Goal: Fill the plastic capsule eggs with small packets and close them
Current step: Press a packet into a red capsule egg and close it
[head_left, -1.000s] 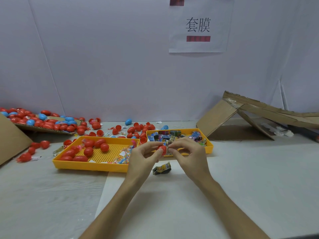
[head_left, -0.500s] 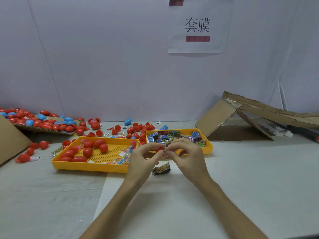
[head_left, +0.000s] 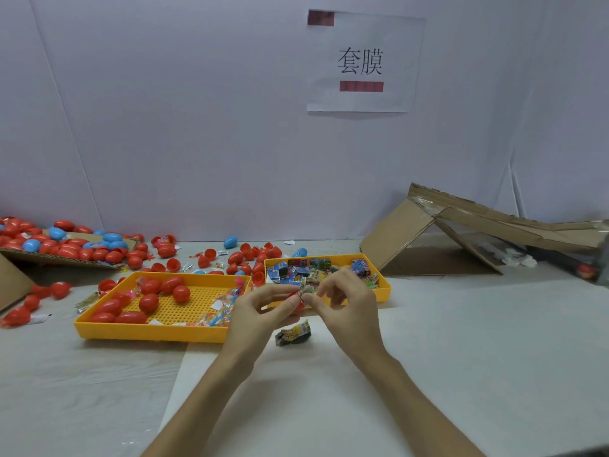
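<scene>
- Your left hand (head_left: 260,313) is curled round a red egg (head_left: 299,306), thumb and fingertips gripping it, just above the table (head_left: 461,341) in front of the right tray (head_left: 385,291).
- Your right hand (head_left: 351,308) is pinching a small packet (head_left: 306,289) between thumb and index finger, with the other fingers loosely bent.
- The packet sits right at the top of the egg and touches it. Can't tell how far in it is, your fingers cover most of it.
- A crumpled packet (head_left: 293,333) lies on the table just below your hands, touching neither.
- The left tray (head_left: 148,334) is yellow and holds a bunch of closed red eggs plus some clear colourful bags along its right side.
- The right tray, also yellow, is packed with little printed packets.
- Loose eggs (head_left: 244,258), red and a few blue, are scattered behind both trays, and there's a bigger heap (head_left: 66,245) on flat cardboard at far left.
- A collapsed cardboard box (head_left: 461,232) sits off to the right, and a paper sign (head_left: 362,61) is on the wall.
</scene>
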A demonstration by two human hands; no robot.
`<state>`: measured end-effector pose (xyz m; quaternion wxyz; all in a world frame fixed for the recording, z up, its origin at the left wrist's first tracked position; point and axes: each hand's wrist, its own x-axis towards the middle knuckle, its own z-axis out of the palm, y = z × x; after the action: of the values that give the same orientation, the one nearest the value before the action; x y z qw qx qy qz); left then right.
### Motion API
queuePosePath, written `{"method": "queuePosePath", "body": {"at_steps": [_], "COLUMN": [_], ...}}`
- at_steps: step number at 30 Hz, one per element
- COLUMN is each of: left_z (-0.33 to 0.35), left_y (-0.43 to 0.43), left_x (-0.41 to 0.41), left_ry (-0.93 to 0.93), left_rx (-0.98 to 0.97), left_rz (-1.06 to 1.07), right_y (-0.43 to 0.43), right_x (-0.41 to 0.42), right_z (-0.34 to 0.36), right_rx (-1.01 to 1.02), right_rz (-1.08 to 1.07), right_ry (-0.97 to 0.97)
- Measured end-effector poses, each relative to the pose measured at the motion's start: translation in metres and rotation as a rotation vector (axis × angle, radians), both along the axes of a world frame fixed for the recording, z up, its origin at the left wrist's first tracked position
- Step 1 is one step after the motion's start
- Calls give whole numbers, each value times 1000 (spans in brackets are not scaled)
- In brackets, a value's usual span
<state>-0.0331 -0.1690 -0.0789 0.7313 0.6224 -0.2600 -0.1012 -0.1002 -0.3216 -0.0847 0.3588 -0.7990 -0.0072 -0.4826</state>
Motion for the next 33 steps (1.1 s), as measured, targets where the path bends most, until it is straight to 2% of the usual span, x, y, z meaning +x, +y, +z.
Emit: {"method": "queuePosePath", "body": {"at_steps": [5,8,16,25,33], "left_z": [3,4,1,4,4], "left_y": [2,5,4,4,5], "left_x": [-1,2,0,-4,-5], "left_ry": [91,210,384,570,638], "left_rx": [-80,-168,-235,-363,-411], "left_rz": [-17,-29,-98,-236,-288], "right_y": [3,8,24,28,26], "right_x": [1,0,-2,-2,0], "right_z": [-6,-7,-10,-13,-17], "right_rx": [-48,-111,-169,-238,-245], "right_rz": [41,81,-75,-108,-122], "right_ry": [-10,22,-74,-161,-240]}}
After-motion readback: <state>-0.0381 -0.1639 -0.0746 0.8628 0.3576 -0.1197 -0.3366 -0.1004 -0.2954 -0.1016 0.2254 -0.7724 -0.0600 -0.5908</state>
